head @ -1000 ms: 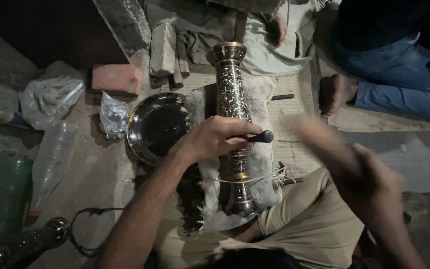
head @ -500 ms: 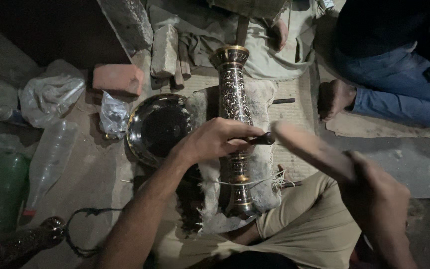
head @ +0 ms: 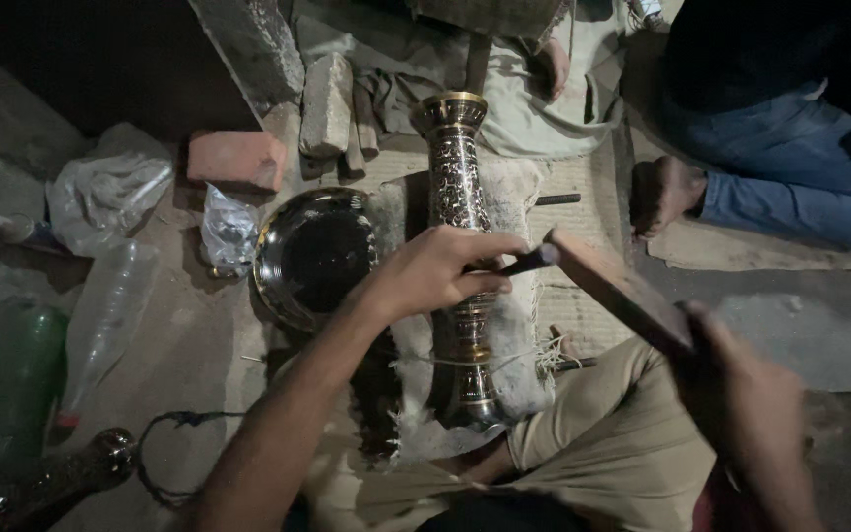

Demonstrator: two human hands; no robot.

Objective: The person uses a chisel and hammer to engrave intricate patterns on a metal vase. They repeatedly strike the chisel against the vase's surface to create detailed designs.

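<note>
We pinched a dark chisel (head: 527,262) in our left hand (head: 437,272), tip on the engraved brass vase (head: 460,227) lying on cloth mid-floor. Right hand (head: 747,414) fisted around a wooden striker (head: 615,288), touching the chisel's end. Engraving step, probably; next blow needed steady aim.

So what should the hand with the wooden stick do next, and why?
Probably tap the stick's tip lightly down on the back end of the small dark tool. The left hand holds that tool against the patterned metal vase, which lies on white cloth, and the wooden stick in the right hand already sits right at the tool's end.
</note>
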